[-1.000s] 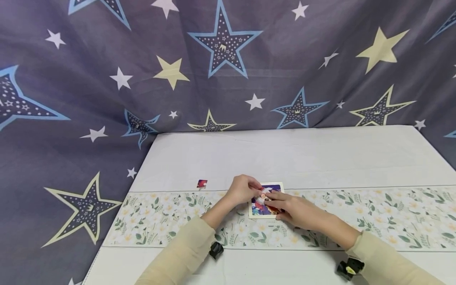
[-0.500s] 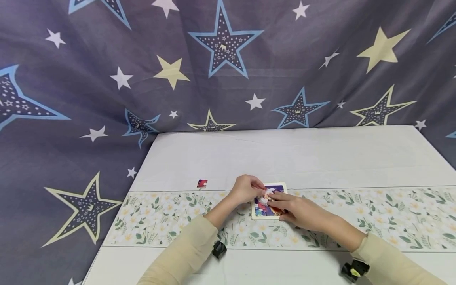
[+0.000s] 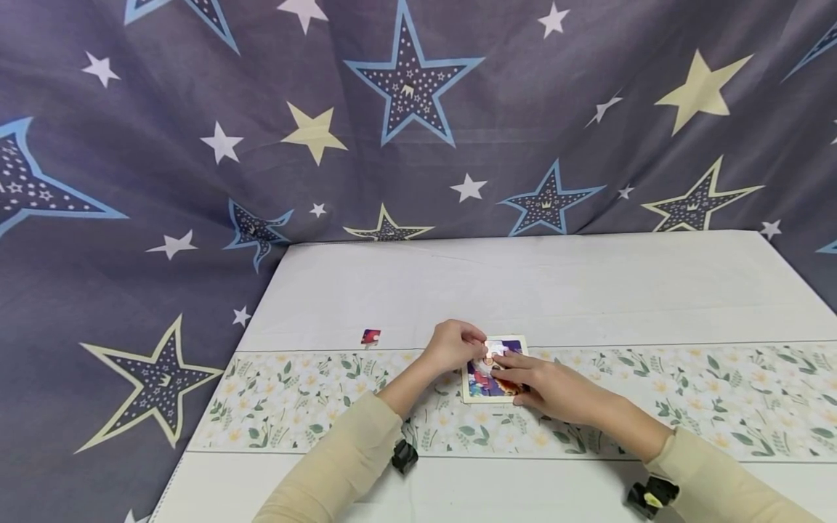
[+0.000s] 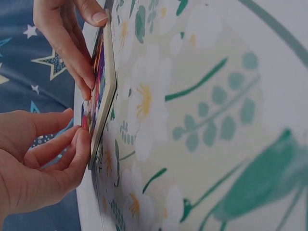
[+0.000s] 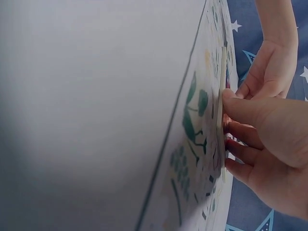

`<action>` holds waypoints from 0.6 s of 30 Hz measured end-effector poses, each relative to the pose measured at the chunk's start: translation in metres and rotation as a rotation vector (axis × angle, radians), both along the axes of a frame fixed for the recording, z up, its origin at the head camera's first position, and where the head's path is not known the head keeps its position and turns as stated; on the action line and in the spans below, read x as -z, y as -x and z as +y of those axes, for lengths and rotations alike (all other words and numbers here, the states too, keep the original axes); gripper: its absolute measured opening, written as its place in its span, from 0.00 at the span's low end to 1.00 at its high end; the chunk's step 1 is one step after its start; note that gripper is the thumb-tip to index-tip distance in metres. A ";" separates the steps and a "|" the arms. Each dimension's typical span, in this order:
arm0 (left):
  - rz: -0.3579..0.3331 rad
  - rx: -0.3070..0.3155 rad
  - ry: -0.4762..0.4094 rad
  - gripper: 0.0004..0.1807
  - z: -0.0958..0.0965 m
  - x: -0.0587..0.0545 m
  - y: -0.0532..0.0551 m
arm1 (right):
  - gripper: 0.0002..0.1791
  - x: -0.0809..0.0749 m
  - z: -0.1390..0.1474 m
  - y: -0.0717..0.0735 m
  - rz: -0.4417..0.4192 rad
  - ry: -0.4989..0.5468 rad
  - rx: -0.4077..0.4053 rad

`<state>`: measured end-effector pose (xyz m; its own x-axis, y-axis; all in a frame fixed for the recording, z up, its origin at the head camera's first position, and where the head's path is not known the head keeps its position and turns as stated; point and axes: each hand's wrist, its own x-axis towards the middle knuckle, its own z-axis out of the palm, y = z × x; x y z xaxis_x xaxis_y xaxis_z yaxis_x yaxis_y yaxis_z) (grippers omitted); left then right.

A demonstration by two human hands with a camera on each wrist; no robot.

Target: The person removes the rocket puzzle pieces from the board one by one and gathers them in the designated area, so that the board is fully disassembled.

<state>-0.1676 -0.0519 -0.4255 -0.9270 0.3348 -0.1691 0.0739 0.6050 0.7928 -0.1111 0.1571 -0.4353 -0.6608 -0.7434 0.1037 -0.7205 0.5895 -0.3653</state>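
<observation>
A small jigsaw puzzle in a cream-edged tray (image 3: 487, 399) lies on the floral band of the table, its printed face purple, red and white. My left hand (image 3: 453, 346) is at its far left corner, fingertips pinching a puzzle piece (image 4: 85, 120), reddish and mostly hidden by the fingers in the left wrist view. From the other side my right hand (image 3: 552, 385) rests its extended fingers on the picture, with the thumb (image 5: 230, 94) against the tray's near edge. Both hands cover part of the picture.
One loose red and purple puzzle piece (image 3: 370, 336) lies left of the tray, just beyond the floral band. A dark star-printed curtain (image 3: 418, 174) hangs behind and to the left of the white table (image 3: 556, 290). Black wrist devices (image 3: 404, 456) sit under both sleeves.
The tray and both hands have shifted slightly right since the first frame. Over the last half second the hands barely move, and less red shows at my left fingertips. The loose piece stays put.
</observation>
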 end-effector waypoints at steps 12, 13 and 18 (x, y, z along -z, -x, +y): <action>0.052 -0.008 0.032 0.07 0.000 0.001 0.005 | 0.27 -0.003 -0.001 0.000 -0.018 0.011 -0.002; 0.053 -0.010 0.034 0.07 0.000 0.001 0.006 | 0.27 -0.003 -0.001 0.000 -0.020 0.010 0.000; 0.036 -0.020 0.047 0.06 0.001 -0.001 0.007 | 0.27 -0.002 -0.001 0.000 -0.033 0.007 0.007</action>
